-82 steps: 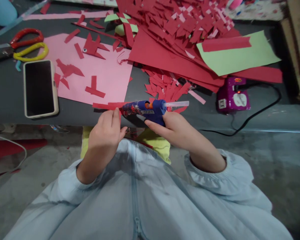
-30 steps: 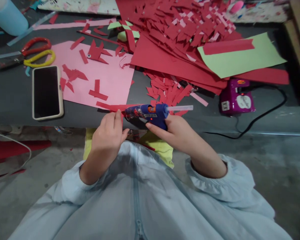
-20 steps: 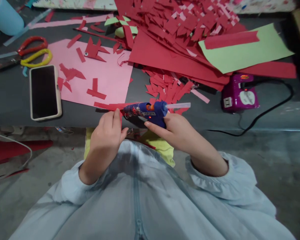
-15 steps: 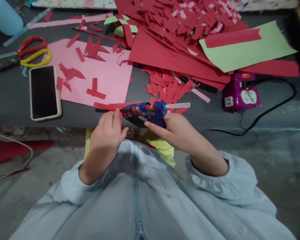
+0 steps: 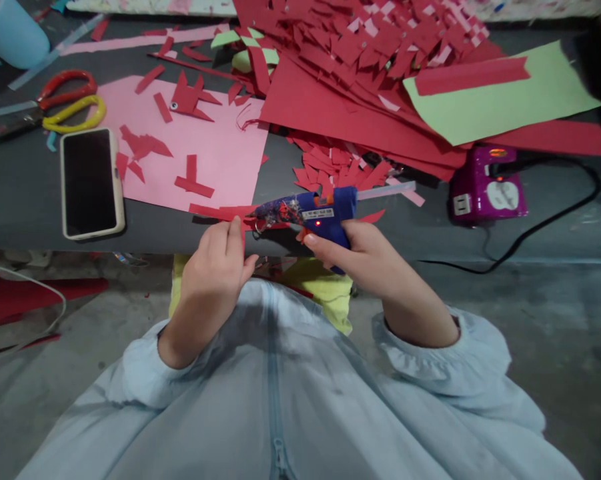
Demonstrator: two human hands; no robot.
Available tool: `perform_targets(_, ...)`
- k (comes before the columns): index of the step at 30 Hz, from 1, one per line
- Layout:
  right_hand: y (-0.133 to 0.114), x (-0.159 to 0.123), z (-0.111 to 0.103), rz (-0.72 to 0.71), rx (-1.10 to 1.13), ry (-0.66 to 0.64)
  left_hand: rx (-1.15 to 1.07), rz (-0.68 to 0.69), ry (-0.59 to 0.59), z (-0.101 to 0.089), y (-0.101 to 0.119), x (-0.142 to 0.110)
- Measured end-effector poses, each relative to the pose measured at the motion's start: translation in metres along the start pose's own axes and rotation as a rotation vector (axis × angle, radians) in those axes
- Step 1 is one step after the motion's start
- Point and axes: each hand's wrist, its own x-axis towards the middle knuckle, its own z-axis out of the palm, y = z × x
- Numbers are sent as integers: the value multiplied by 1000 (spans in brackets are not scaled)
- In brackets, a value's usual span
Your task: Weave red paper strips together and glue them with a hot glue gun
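Note:
In the head view, my right hand [image 5: 373, 252] is closed round the grip of a blue glue gun [image 5: 337, 212]. A clear glue stick [image 5: 387, 191] juts from its back end, and a small red light glows on its side. The nozzle points left, over red paper strips [image 5: 220, 211] at the table's front edge. My left hand [image 5: 214, 263] presses on these strips with its fingers together; part of a strip shows beside the fingertips. Just beyond lies a pink sheet [image 5: 235, 160] with cut red pieces and a red paper fish [image 5: 187, 100] with one eye.
At left lie a phone [image 5: 91, 183] and scissors [image 5: 73, 110] near a light blue cup [image 5: 13, 33]. Red paper sheets [image 5: 330, 113] and scraps cover the back, with a green sheet [image 5: 500, 110]. A purple power socket block [image 5: 485, 187] with a black cord [image 5: 555, 213] stands right.
My right hand has drawn the glue gun slightly to the right, and its back end has risen. The left hand stays in place on the red strips.

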Motion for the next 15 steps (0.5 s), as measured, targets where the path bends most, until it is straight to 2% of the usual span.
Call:
perform_targets(4, 6, 4, 0, 61, 287, -2, 5, 6, -7, -2, 1, 0)
perform_targets(8, 14, 9, -1, 97, 579, -102, 32, 9, 3, -2, 1, 0)
perform_targets(15, 18, 14, -9, 161, 756, -169, 25, 5, 1, -2, 1, 1)
